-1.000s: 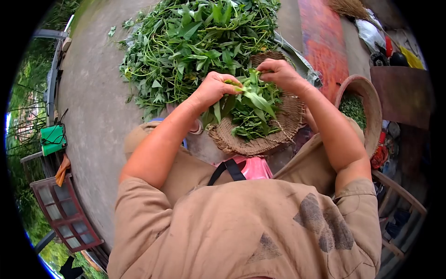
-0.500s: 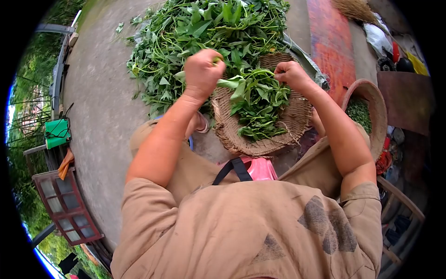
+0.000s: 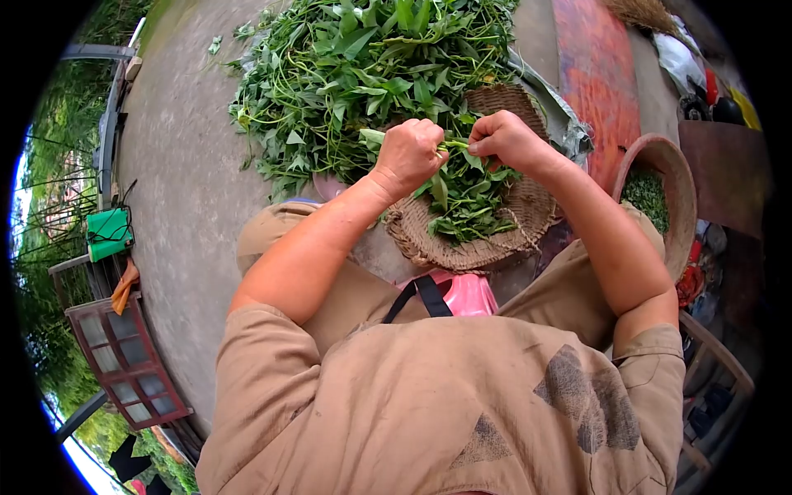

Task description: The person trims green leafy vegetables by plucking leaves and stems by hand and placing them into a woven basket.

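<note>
Over a woven basket (image 3: 532, 210), my two hands are close together with a green leafy stem (image 3: 455, 144) stretched between them. My left hand (image 3: 410, 154) is closed in a fist around the stem's left part, and pale leaf ends stick out on its far side. My right hand (image 3: 503, 142) pinches the stem's other end between thumb and finger. Below them, a heap of loose green leaves (image 3: 470, 206) lies in the basket. A large pile of leafy vines (image 3: 355, 82) covers the ground just beyond my hands.
A tilted clay-coloured bowl (image 3: 685, 198) holding chopped greens stands right of my knee. A reddish board (image 3: 598, 82) lies behind it. Between my legs is something pink and plastic (image 3: 470, 295). At left are a green box (image 3: 109, 234) and a framed window panel (image 3: 125, 363) on concrete.
My left hand has moved right and slightly down, closing the gap to my right hand. The right hand has shifted a little left. Both keep their grip on greens.
</note>
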A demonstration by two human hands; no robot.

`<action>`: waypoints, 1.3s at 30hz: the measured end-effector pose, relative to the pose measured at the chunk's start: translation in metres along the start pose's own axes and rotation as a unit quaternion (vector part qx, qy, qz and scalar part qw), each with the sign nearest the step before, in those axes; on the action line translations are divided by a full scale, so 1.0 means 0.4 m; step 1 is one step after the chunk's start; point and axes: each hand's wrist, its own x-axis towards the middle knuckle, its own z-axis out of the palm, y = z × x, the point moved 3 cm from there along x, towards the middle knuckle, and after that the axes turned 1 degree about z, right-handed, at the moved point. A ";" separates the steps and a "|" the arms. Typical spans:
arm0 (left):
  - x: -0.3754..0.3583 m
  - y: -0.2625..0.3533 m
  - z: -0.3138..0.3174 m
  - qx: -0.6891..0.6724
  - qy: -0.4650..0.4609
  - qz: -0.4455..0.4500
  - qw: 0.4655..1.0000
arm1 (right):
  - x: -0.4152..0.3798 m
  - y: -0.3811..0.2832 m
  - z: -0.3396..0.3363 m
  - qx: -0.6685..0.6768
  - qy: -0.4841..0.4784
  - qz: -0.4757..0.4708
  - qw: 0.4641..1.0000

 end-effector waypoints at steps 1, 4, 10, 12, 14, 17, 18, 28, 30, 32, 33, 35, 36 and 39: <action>0.001 0.004 -0.003 -0.001 0.004 0.011 1.000 | -0.004 -0.004 0.002 -0.008 -0.004 -0.005 1.000; 0.003 -0.011 -0.010 -0.078 0.034 -0.064 0.994 | -0.014 -0.017 -0.001 -0.052 -0.007 -0.036 0.998; 0.008 -0.150 -0.049 -0.371 0.065 -0.287 0.881 | 0.003 0.035 -0.084 -0.059 0.029 -0.014 0.998; 0.009 -0.146 -0.050 -0.413 0.029 -0.276 0.868 | 0.000 0.048 -0.099 -0.034 0.031 0.019 0.999; 0.000 -0.118 -0.057 -0.460 -0.034 -0.302 0.834 | -0.010 0.061 -0.098 -0.003 0.028 0.060 0.998; -0.006 -0.091 -0.043 -0.325 -0.103 -0.276 0.898 | -0.018 0.047 -0.084 0.045 0.009 0.097 0.994; -0.011 -0.085 -0.029 -0.292 -0.117 -0.249 0.916 | -0.013 0.049 -0.077 0.051 -0.004 0.098 0.994; -0.023 -0.066 0.025 -0.209 -0.145 -0.205 0.945 | -0.010 -0.002 -0.035 0.068 -0.056 0.056 0.995; -0.018 -0.070 0.010 -0.257 -0.102 -0.261 0.925 | -0.014 -0.007 -0.031 0.066 -0.060 0.038 0.995; -0.025 -0.085 0.000 -0.328 -0.027 -0.323 0.887 | -0.015 -0.009 -0.016 0.053 -0.067 -0.008 0.996; -0.028 -0.101 -0.003 -0.373 0.026 -0.355 0.857 | -0.013 -0.011 -0.011 0.047 -0.071 -0.031 0.996; -0.033 -0.155 -0.007 -0.460 0.103 -0.423 0.774 | -0.014 -0.004 -0.026 0.028 -0.059 -0.034 0.997; -0.026 -0.168 -0.028 -0.505 0.074 -0.408 0.757 | -0.015 0.001 -0.036 0.020 -0.053 -0.036 0.998; -0.002 -0.138 -0.082 -0.553 0.039 -0.365 0.748 | -0.018 0.003 -0.071 0.019 -0.038 -0.028 0.999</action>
